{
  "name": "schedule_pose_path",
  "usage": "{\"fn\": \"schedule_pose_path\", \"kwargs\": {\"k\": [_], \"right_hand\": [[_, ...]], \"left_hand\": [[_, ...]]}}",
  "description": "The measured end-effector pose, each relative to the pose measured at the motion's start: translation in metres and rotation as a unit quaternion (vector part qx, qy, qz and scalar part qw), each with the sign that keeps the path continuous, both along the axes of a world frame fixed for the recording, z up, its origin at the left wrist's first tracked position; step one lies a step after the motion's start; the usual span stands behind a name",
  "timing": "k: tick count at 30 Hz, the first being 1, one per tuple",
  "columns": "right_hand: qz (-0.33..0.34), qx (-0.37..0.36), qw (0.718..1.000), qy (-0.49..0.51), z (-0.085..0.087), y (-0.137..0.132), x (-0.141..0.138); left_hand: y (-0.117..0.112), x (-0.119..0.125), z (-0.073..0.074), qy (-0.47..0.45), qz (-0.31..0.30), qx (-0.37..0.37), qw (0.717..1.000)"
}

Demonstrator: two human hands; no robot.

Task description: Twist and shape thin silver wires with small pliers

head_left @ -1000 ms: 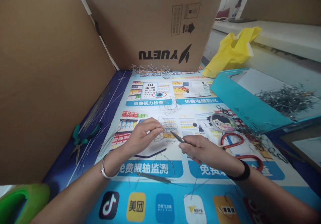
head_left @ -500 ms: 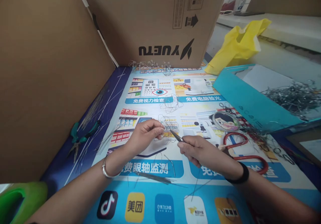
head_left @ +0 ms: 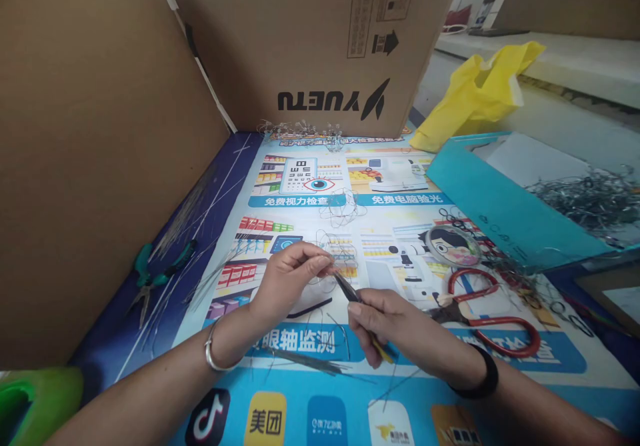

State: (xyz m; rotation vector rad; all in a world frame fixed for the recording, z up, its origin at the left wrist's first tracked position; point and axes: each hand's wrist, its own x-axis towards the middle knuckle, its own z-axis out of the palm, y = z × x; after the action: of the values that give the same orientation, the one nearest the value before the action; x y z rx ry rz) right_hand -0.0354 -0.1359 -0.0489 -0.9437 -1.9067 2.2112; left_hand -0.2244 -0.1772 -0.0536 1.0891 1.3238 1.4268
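Observation:
My left hand (head_left: pixel 293 283) is closed, thumb and forefinger pinching a thin, looped wire shape (head_left: pixel 353 249) by its near side. Its loops spread out beyond the fingertips over the printed mat. In my right hand (head_left: pixel 390 319) is a pair of pliers (head_left: pixel 347 288), its dark jaws pointing up and left to the left fingertips. A bit of yellow handle shows beneath the right palm. Whether the jaws grip the wire is too small to tell. Another wire shape (head_left: pixel 343 207) lies just beyond, and cut wires (head_left: pixel 305 361) lie in front of my hands.
Red-handled scissors (head_left: pixel 493 286) lie right of my right hand, near a round clear container (head_left: pixel 453 245). Green-handled pliers (head_left: pixel 150 279) rest at left among loose wires. A blue box (head_left: pixel 500 213) holds tangled wire. Cardboard (head_left: pixel 310 46) stands behind; a yellow bag (head_left: pixel 475 93) is at back right.
The pliers have turned more upright, their tip now at my left fingertips. My right hand has lowered slightly, bringing the yellow handle into sight. My left hand has shifted a little to the right.

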Motion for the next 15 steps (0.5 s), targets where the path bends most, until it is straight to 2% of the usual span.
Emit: {"fn": "schedule_pose_path", "kwargs": {"k": [6,15], "right_hand": [[-0.008,-0.001,1.0,0.005,-0.0016,-0.0017,-0.0037],[-0.016,-0.003,1.0,0.012,-0.0062,-0.0024,-0.0031]], "left_hand": [[-0.004,0.0023,0.0003,0.045,0.005,-0.008,0.999],[-0.0053,0.0028,-0.0021,0.064,0.002,0.001,0.998]]}}
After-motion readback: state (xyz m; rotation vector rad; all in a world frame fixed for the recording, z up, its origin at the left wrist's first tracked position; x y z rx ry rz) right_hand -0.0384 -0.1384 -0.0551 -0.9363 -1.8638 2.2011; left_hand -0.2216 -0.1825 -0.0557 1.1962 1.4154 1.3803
